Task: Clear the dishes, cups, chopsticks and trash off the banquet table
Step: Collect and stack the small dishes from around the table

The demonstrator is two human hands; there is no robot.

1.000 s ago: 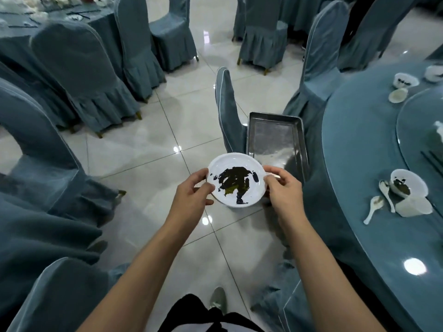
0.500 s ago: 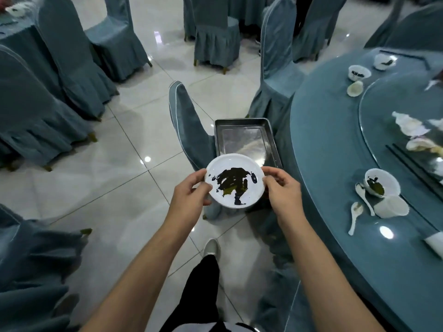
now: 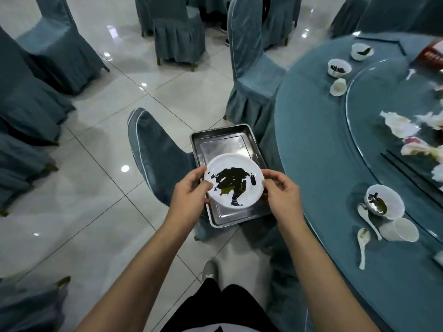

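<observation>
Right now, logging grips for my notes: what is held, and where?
The dirty white plate, held by its rim: left hand on one side, right hand opposite.

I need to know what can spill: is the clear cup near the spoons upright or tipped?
Tipped. The clear cup lies on its side on the table, mouth facing sideways, beside the spoons.

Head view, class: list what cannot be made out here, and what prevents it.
- Silver metal tray: the white round plate with dark leftovers and both hands hide its middle.
- Round blue-clothed banquet table: cut off by the right edge.
- Red printed item: blurred, cut off; text unreadable.
- Left hand, right hand: fingers under the plate hidden.
</observation>
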